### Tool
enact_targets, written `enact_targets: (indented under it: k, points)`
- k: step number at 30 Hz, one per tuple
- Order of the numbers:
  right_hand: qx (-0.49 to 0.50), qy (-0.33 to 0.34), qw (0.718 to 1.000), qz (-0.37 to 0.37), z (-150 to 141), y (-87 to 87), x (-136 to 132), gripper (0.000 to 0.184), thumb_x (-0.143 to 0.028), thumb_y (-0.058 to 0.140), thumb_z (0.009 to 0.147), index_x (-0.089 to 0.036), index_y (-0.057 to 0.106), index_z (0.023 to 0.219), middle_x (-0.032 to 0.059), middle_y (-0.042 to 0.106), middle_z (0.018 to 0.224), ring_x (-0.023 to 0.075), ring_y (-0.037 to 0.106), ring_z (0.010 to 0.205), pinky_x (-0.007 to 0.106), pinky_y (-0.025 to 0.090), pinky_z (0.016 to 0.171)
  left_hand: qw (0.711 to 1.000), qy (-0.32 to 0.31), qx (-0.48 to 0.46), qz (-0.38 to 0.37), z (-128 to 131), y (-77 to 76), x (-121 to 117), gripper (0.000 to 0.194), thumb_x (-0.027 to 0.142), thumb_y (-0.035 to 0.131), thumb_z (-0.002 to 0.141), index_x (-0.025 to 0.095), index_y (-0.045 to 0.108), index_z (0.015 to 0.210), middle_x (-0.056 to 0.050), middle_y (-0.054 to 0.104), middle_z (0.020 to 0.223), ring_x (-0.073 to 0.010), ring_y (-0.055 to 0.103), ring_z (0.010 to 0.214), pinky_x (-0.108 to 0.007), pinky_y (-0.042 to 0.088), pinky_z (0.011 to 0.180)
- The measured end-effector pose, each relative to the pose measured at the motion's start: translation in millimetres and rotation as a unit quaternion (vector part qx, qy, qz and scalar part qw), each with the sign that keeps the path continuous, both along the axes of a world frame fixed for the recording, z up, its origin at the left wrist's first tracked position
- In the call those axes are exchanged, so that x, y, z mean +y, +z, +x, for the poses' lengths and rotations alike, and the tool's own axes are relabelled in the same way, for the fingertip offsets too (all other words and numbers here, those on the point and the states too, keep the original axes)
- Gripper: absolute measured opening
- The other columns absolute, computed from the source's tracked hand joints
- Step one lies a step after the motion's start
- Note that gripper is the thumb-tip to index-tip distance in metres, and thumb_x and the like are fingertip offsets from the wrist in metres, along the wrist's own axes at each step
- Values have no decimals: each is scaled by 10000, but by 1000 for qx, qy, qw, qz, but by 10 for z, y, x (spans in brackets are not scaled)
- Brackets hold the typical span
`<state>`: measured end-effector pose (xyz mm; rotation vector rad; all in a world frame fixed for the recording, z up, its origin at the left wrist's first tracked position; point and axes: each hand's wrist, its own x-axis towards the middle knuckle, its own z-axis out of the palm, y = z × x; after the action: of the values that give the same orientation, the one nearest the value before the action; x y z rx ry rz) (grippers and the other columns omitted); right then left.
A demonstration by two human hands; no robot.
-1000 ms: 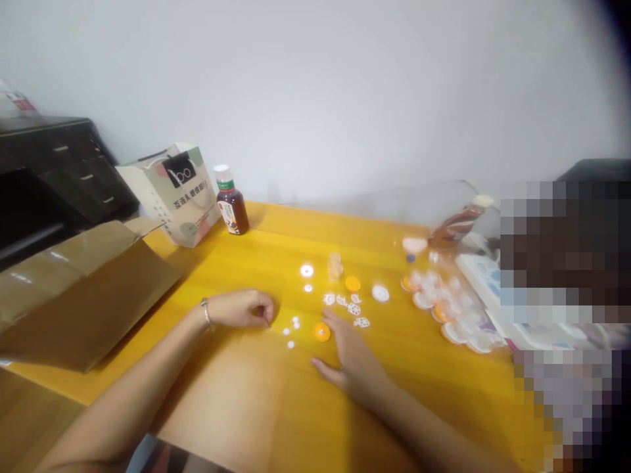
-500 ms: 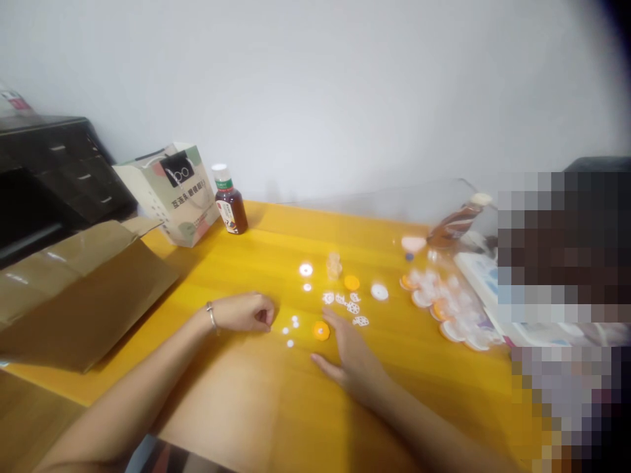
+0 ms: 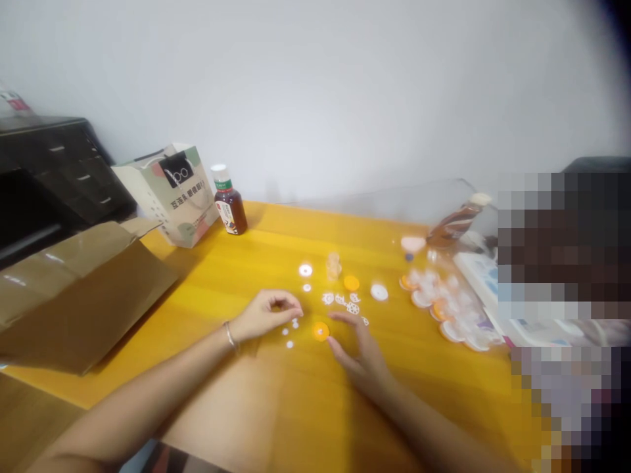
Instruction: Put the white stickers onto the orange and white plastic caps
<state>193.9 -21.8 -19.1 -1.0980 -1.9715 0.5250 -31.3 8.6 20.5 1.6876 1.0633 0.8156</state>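
Orange disc [image 3: 321, 331], small, flat on the tabletop [image 3: 276, 407], white at centre; clock centre, twelve toward the wall [image 3: 315, 98]. Left hand [image 3: 261, 318], between nine and ten: thumb and forefinger tips together, anything pinched cannot be told. Right hand [image 3: 363, 351], four: thumb and fingers spread at the disc's edge, contact uncertain. Nine: tiny white pieces [image 3: 290, 344], loose. One: white openwork cut-outs [image 3: 351, 307]; beyond, second orange disc [image 3: 351, 283]. Just past twelve: translucent pale stack [image 3: 334, 267]. Two: white disc [image 3: 379, 292]. Three: cluster of clear-topped orange and white pieces [image 3: 446, 312], blurred. Eleven: bottle [image 3: 235, 213], upright, white cap, green band, dark red-brown body; label print illegible. Between ten and eleven: paper bag [image 3: 192, 213], white cord handle, black panel with white spectacles emblem; Chinese characters below, partly legible, opening 互; contents hidden. Nine, farther out: brown cardboard box [image 3: 98, 309], contents hidden.
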Motion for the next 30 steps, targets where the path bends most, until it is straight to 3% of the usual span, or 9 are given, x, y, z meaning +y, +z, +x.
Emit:
enact_targets:
  k: [3, 7, 13, 24, 27, 30]
  points:
    - [36, 19, 999, 26, -20, 18, -6, 186, -189, 532, 783, -225, 483, 959, 50, 597, 894, 190, 592, 840, 347, 493, 765, 998, 14, -46, -51, 247, -92, -149, 227, 343, 555, 790, 117, 580, 778, -13, 585, 683, -86, 503, 572, -200, 413, 553]
    - [61, 44, 997, 23, -74, 5, -25, 124, -151, 535, 776, -228, 496, 866, 17, 576, 785, 163, 578, 737, 305, 483, 683, 999, 1, -27, 30, 411, -125, -280, 175, 292, 524, 819, 131, 581, 781, -25, 600, 750, -108, 522, 683, -220, 419, 660]
    - [67, 42, 997, -6, -97, -16, -13, 84, -138, 516, 786, -219, 517, 807, 6, 564, 733, 153, 559, 697, 285, 458, 651, 995, 10, 22, 98, 416, -114, -285, 169, 273, 483, 849, 142, 567, 786, -19, 588, 753, -112, 521, 701, -221, 408, 667]
    - [85, 40, 995, -45, -97, 15, 7, 70, -138, 524, 759, -207, 522, 744, -2, 559, 700, 144, 542, 664, 263, 439, 627, 994, 9, 23, 108, 456, -211, -278, 161, 263, 479, 856, 143, 571, 802, -22, 600, 767, -110, 541, 710, -225, 422, 679]
    - [88, 35, 994, -62, -93, 10, 12, 61, -151, 514, 774, -203, 527, 744, -3, 556, 687, 139, 526, 643, 257, 427, 611, 984, 5, 51, 168, 411, -192, -260, 144, 262, 484, 858, 158, 582, 844, -24, 610, 794, -118, 545, 740, -247, 410, 708]
    - [91, 35, 993, -67, -92, 12, 18, 63, -165, 504, 794, -203, 537, 756, -4, 561, 688, 137, 518, 645, 255, 422, 617, 952, -9, 114, 286, 342, -171, -227, 131, 240, 507, 849, 187, 587, 938, -27, 626, 861, -136, 539, 811, -284, 373, 754]
